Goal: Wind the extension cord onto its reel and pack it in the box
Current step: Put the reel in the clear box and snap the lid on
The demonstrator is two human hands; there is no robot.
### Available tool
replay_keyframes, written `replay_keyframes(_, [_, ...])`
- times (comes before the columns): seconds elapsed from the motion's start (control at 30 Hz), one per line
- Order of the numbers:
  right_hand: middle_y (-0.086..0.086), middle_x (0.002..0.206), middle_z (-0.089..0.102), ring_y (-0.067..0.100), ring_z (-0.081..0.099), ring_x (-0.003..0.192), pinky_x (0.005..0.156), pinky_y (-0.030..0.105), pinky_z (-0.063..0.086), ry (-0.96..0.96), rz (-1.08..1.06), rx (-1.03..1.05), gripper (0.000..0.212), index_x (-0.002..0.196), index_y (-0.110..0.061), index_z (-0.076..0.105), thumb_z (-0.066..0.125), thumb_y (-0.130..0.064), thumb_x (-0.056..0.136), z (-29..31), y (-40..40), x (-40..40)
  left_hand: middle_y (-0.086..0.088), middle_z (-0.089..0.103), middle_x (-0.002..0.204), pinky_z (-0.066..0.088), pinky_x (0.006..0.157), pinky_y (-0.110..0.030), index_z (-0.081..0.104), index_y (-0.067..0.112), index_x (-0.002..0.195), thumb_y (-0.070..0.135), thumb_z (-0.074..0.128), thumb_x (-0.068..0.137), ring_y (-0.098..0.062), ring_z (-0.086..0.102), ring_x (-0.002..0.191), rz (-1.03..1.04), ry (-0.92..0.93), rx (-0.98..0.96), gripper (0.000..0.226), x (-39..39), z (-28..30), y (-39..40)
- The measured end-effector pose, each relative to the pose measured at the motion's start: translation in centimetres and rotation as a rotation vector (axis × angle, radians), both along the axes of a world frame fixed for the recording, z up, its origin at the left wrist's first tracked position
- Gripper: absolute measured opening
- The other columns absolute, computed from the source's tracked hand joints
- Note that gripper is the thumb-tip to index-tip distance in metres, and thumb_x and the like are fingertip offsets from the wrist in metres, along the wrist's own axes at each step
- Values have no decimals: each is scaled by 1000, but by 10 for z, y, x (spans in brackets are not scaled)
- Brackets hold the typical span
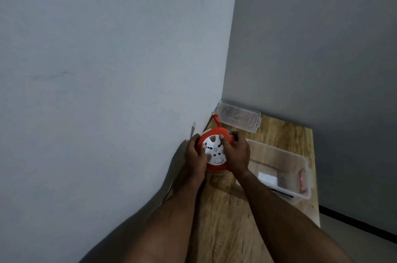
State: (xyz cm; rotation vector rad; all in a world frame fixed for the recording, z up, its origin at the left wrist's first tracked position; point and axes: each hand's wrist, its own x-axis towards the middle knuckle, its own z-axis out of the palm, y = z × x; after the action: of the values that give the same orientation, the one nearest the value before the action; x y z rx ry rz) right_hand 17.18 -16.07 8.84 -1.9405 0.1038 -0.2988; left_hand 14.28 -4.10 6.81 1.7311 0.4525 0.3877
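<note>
Two hands are clamped on the orange cord reel point(215, 151), which is held just above the wooden bench point(227, 219), close to the wall corner. The left hand point(194, 155) is wrapped round the reel's left rim, thumb laid on the white socket face. The right hand point(236, 155) is curled round the right rim w/ its thumb on the face near the top. Both grips are closed on the reel; nothing else is held.

The orange plug point(216, 120) is seen sticking out beyond the reel's far edge, towards the lid. How much cord is left unwound can't be told; no loose cord is visible on the bench.

For the step in hand, judged to be the last of the winding or the tidy-up before packing: the body should be held steady by one hand while the face is turned by the other, w/ the plug end fed in straight so it isn't jammed at the slot. The plug should be tucked flush before the reel is moved, or it is likely to catch on the box rim.

Containers: the clear plastic box point(279, 155) is set open just right of the reel. A white card or label, a dark printed strip and a small red item at the far end show in or through it; which are inside can't be told. Its clear lid point(238, 120) is lying apart, further back by the corner; whether anything rests on it can't be told.
</note>
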Motion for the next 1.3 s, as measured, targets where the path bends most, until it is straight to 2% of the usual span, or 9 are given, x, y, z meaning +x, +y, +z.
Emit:
replay_keyframes(0.07, [-2, 108, 70, 12, 66, 92, 75, 26, 56, -30, -45, 24, 35, 117, -19, 63, 71, -41, 91, 8, -10, 4, -3, 61, 139, 56, 92, -34, 53, 20, 142, 28, 60, 100, -22, 63, 121, -27, -27, 18, 44, 10, 10, -10])
replay_keyframes(0.13, [-5, 105, 67, 13, 66, 93, 71, 23, 53, -55, -103, 46, 35, 118, -18, 63, 71, -39, 92, 17, -30, 5, -3, 61, 139, 55, 91, -30, 54, 18, 142, 25, 61, 100, -22, 62, 122, -81, -57, 40, 43, 21, 19, -30])
replay_keyframes(0.37, [-7, 106, 69, 16, 70, 94, 76, 41, 63, -33, -285, 138, 35, 119, -28, 58, 68, -47, 92, 11, -97, 4, -5, 63, 135, 52, 85, -22, 55, 17, 139, 22, 61, 99, -23, 63, 120, -274, -67, 58, 41, 45, 23, -99])
replay_keyframes(0.53, [-8, 103, 67, 16, 71, 93, 78, 43, 63, 11, -362, 200, 29, 117, -27, 54, 65, -42, 96, -5, -131, -12, 0, 63, 135, 56, 94, -30, 57, 18, 138, 12, 64, 96, -19, 61, 123, -392, -66, 96, 43, 46, 14, -130])
replay_keyframes(0.6, [-7, 105, 66, 15, 69, 94, 80, 44, 62, 32, -374, 225, 27, 118, -26, 51, 63, -40, 98, -12, -141, -17, -1, 63, 135, 55, 94, -26, 58, 17, 137, 8, 64, 95, -19, 60, 123, -431, -50, 128, 43, 45, 12, -140])
replay_keyframes(0.77, [-4, 106, 66, 20, 71, 94, 79, 47, 63, 144, -360, 248, 27, 117, -28, 47, 60, -42, 99, -26, -158, -20, -5, 63, 134, 40, 66, 4, 59, 11, 136, 1, 63, 94, -18, 59, 122, -457, 4, 208, 44, 44, 5, -154])
replay_keyframes(1.0, [5, 114, 63, 25, 66, 103, 87, 49, 60, 303, -321, 208, 21, 116, -22, 43, 51, -36, 102, -48, -163, -15, -7, 63, 132, 42, 60, 0, 59, 9, 135, -6, 62, 92, -9, 57, 111, -489, 71, 279, 46, 45, -13, -154])
replay_keyframes(1.2, [10, 102, 61, 23, 64, 86, 74, 45, 58, 498, -270, 15, 19, 121, -11, 39, 43, -17, 103, -53, -161, -11, -8, 64, 132, 46, 63, -1, 61, 6, 133, -15, 62, 87, -20, 61, 121, -504, 103, 322, 51, 48, -29, -153])
replay_keyframes(1.3, [12, 107, 60, 28, 62, 93, 67, 37, 48, 572, -251, -58, 26, 127, -11, 38, 41, -16, 102, -50, -160, -9, -8, 65, 131, 52, 90, -17, 62, 7, 131, -15, 61, 86, -20, 61, 122, -534, 115, 318, 50, 54, -34, -154])
